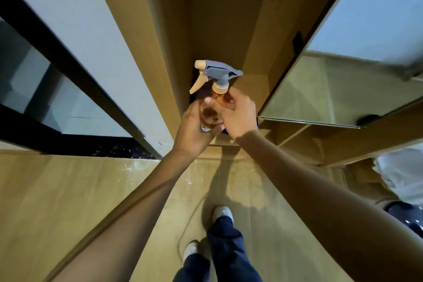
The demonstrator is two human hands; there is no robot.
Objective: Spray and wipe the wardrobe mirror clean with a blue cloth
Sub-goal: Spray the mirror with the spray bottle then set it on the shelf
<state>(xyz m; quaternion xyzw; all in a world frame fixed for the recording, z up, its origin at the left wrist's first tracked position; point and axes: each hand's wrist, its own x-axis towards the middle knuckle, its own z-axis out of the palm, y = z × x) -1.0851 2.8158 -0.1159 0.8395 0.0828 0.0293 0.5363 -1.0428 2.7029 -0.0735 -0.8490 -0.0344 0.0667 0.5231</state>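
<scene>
At the far left a dark-framed window is set in a pale wall. Right of it rises the brown wooden wardrobe, its side panel running up the middle of the view. In front of that panel both hands meet on an amber spray bottle with a grey spray head and a cream trigger pointing left. The left hand cups the bottle's base from below, fingers curled around it. The right hand grips the bottle's body just under the cream collar, thumb and fingers wrapped round it. A sliver of blue cloth shows at the right hand's outer edge; whether the hand holds it cannot be told. Further right the wardrobe mirror hangs on an open door, its lower edge above a shelf. Below, white shoes stand on the wooden floor.
</scene>
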